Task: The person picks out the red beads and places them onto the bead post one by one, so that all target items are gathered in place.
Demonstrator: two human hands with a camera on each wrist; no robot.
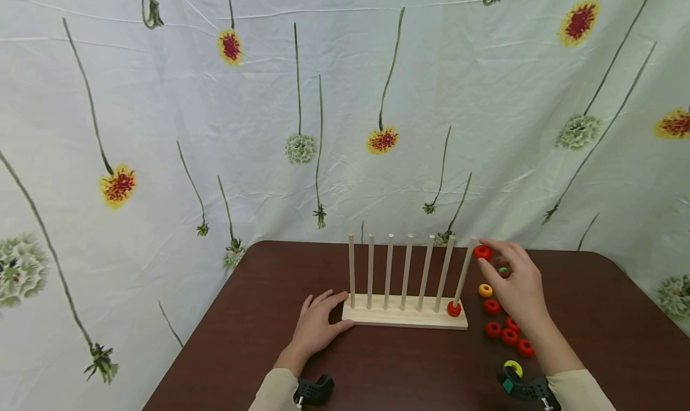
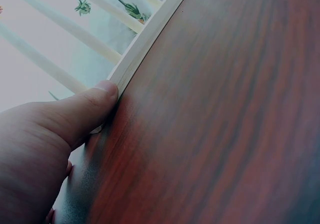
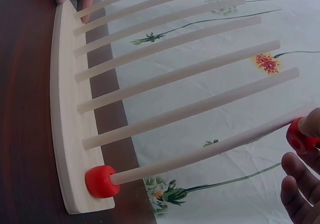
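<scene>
Clock directions as in the head view, 12 being the counter's far edge.

Right hand (image 1: 517, 282): pinching a red bead (image 1: 482, 256) between thumb and fingers, at about 2 o'clock from the rack base (image 1: 404, 322). Bead sits just beside the upper end of the 3 o'clock peg (image 1: 463, 273), not threaded on; can't tell if they touch.

Left hand (image 1: 319, 328): gripping the rack's 9 o'clock end, thumb on the near edge, fingertip at the far side.

Rack: seven upright pegs in a row, 9 to 3. A second red bead (image 1: 454, 310) is on the 3 o'clock peg, down at the base. Other six pegs bare.

Loose on the counter (image 1: 259, 315), roughly 3 to 4 o'clock of the rack: green bead (image 1: 504, 271) partly hidden by the right hand, orange bead (image 1: 485, 294) near it, five red beads (image 1: 509, 337) toward 6, yellow bead (image 1: 513, 366) last, partly covered by the black wrist strap (image 1: 533, 389).

White flower-print cloth (image 1: 345, 99) hangs at 12.
</scene>
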